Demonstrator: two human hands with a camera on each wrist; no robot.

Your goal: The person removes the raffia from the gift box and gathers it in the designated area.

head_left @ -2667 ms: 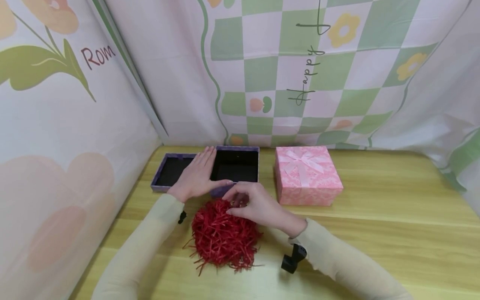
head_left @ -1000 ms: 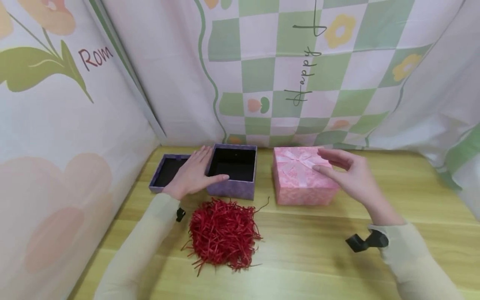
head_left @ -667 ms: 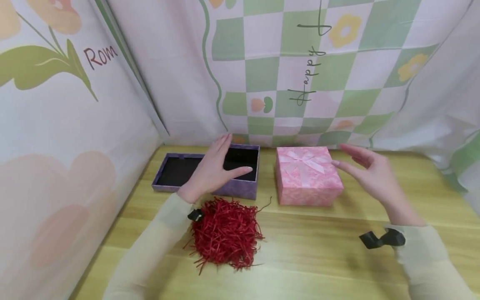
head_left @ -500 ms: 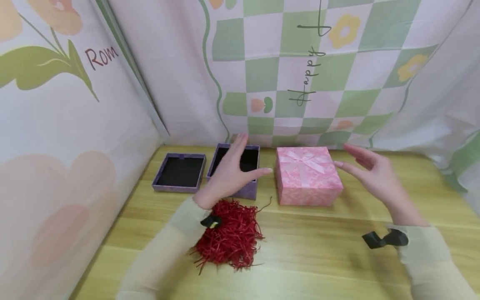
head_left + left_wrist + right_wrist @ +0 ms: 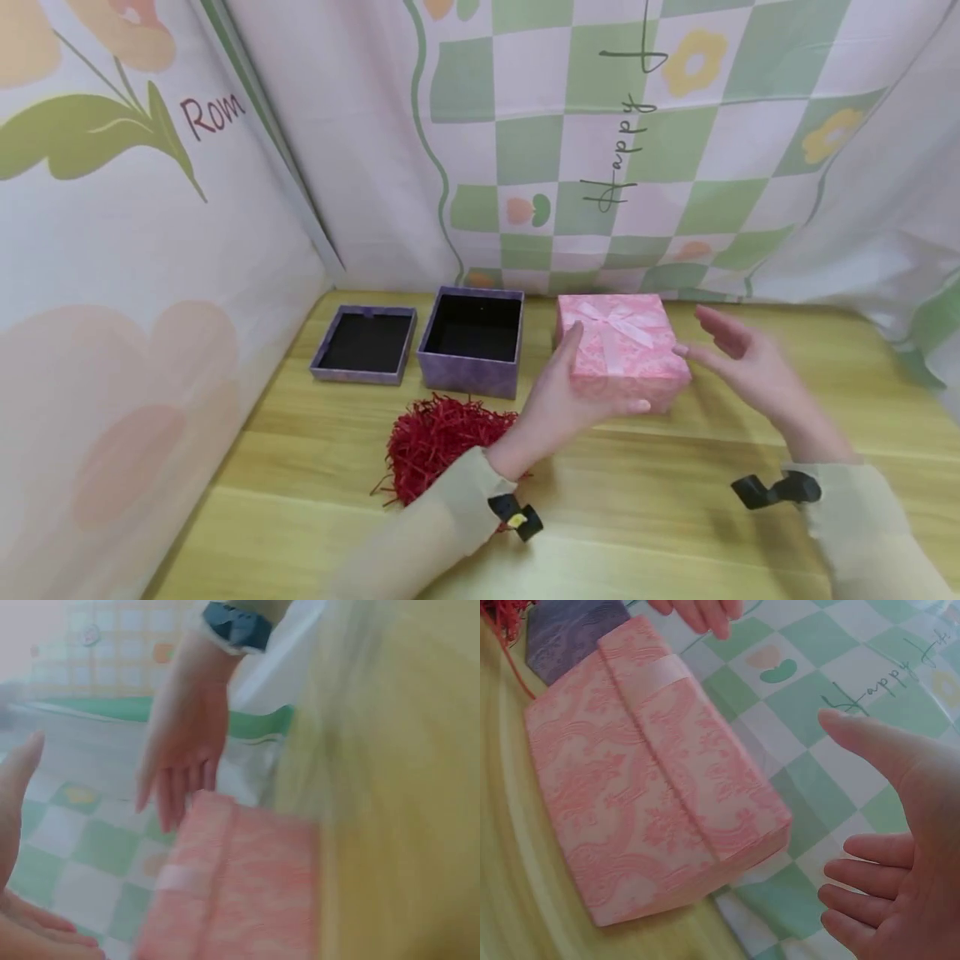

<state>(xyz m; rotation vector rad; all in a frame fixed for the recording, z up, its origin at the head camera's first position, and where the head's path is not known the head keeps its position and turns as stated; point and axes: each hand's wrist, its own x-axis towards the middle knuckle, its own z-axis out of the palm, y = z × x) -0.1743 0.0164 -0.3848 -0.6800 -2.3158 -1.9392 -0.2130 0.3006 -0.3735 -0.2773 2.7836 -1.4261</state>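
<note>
A lidded pink gift box point(image 5: 626, 354) with a pale ribbon bow sits on the table, a hand on either side of it. My left hand point(image 5: 558, 408), fingers extended, is over the box's left front corner; in the left wrist view a gap shows between that hand point(image 5: 19, 900) and the box point(image 5: 247, 892). My right hand point(image 5: 753, 375) hovers by the right side, thumb apart from the fingers. In the right wrist view, the right hand point(image 5: 900, 855) stands clear of the box point(image 5: 645, 772). Neither hand holds anything.
A purple box point(image 5: 468, 375) stands uncovered left of the pink one, its inside black. Its shallow lid point(image 5: 367, 342) lies upturned further left. Red shredded paper point(image 5: 431, 446) is heaped in front, partly behind the left forearm. A printed curtain point(image 5: 525, 150) hangs behind the table point(image 5: 300, 500).
The left hand has left the purple box and swung right to the pink box. Earlier, the right hand moved from the red shredded paper to the pink box's right side. The boxes stayed put.
</note>
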